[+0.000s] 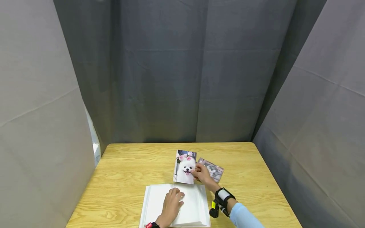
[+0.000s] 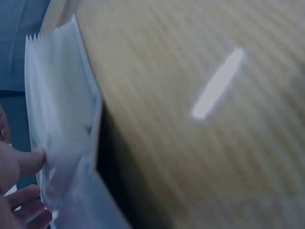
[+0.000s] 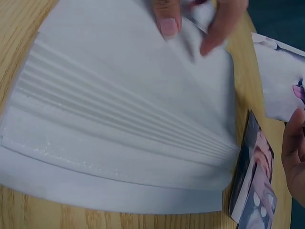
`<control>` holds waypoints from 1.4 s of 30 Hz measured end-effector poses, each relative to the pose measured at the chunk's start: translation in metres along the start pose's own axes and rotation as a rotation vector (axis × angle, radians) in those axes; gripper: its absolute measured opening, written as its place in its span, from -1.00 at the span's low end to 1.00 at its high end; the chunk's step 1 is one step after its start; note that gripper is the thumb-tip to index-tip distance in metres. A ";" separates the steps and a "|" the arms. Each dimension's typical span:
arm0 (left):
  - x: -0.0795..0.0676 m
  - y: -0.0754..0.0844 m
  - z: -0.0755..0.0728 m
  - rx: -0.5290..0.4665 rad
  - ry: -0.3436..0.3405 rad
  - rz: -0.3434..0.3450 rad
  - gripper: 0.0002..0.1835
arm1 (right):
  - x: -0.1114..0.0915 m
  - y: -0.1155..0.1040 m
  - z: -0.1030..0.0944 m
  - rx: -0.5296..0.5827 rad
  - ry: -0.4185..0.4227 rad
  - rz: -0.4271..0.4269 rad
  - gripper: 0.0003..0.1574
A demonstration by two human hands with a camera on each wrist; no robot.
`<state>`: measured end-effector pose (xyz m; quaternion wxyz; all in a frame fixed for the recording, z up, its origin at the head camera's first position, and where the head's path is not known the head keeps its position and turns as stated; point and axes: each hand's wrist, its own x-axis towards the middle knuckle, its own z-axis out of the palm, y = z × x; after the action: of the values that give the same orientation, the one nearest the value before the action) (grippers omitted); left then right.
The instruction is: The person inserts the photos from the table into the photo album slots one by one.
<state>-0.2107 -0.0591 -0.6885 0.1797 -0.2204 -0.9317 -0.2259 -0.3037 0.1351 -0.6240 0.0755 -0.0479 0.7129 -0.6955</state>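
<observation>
A photo album (image 1: 192,202) with white pages lies spread at the table's near edge. My left hand (image 1: 171,204) rests on it near the middle fold, its fingers loosely bent. In the left wrist view its thumb touches the pages. Between thumb and fingers my right hand (image 1: 201,173) pinches a photo (image 1: 183,171) of a white dog with pink flowers on its head, just beyond the album's far edge. The right wrist view shows the held photo (image 3: 281,81) at the right edge and the fanned album pages (image 3: 119,109).
More photos (image 1: 216,172) lie on the wooden table (image 1: 128,164), partly under my right hand. A grey curtain (image 1: 159,79) hangs behind the table, and pale cloth panels (image 1: 37,126) stand at both sides.
</observation>
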 end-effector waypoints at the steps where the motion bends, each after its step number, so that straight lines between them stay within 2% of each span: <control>1: 0.002 -0.002 0.001 0.027 -0.026 0.037 -0.60 | -0.001 -0.003 0.002 0.014 -0.006 -0.004 -0.71; 4: 0.008 -0.009 -0.001 0.040 -0.148 0.103 -0.51 | -0.003 -0.011 0.008 0.032 -0.033 0.012 -0.66; 7: 0.012 -0.014 -0.006 0.035 -0.297 0.120 -0.49 | 0.002 -0.005 0.009 0.041 -0.046 0.014 -0.62; 10: 0.014 -0.016 -0.007 0.055 -0.332 0.155 -0.51 | 0.011 0.007 0.007 0.034 -0.018 0.021 -0.61; 14: 0.013 -0.016 -0.007 0.082 -0.315 0.166 -0.53 | 0.020 0.023 0.008 0.029 0.074 0.031 -0.73; 19: 0.010 -0.013 -0.008 0.094 -0.286 0.155 -0.55 | 0.023 0.034 0.011 0.055 0.153 0.048 -0.60; 22: 0.008 -0.011 -0.009 0.095 -0.276 0.142 -0.56 | 0.021 0.038 0.012 0.009 0.172 0.056 -0.60; 27: 0.007 -0.011 -0.010 0.095 -0.257 0.138 -0.57 | 0.016 0.041 0.011 -0.183 0.191 0.049 -0.65; 29: 0.007 -0.013 -0.009 0.093 -0.248 0.140 -0.57 | 0.014 0.042 0.011 -0.216 0.198 0.038 -0.65; 36: 0.005 -0.015 -0.006 0.086 -0.233 0.147 -0.57 | 0.013 0.044 0.011 -0.149 0.228 0.040 -0.61; 40: 0.004 -0.015 -0.006 0.089 -0.220 0.154 -0.58 | 0.011 0.046 0.011 -0.148 0.236 0.047 -0.64; 42: 0.004 -0.015 -0.007 0.088 -0.216 0.153 -0.58 | 0.009 0.047 0.012 -0.164 0.214 0.043 -0.64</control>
<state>-0.2193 -0.0730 -0.6861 0.1043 -0.3056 -0.9352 -0.1455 -0.3088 0.1231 -0.6718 0.0095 0.0358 0.7723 -0.6341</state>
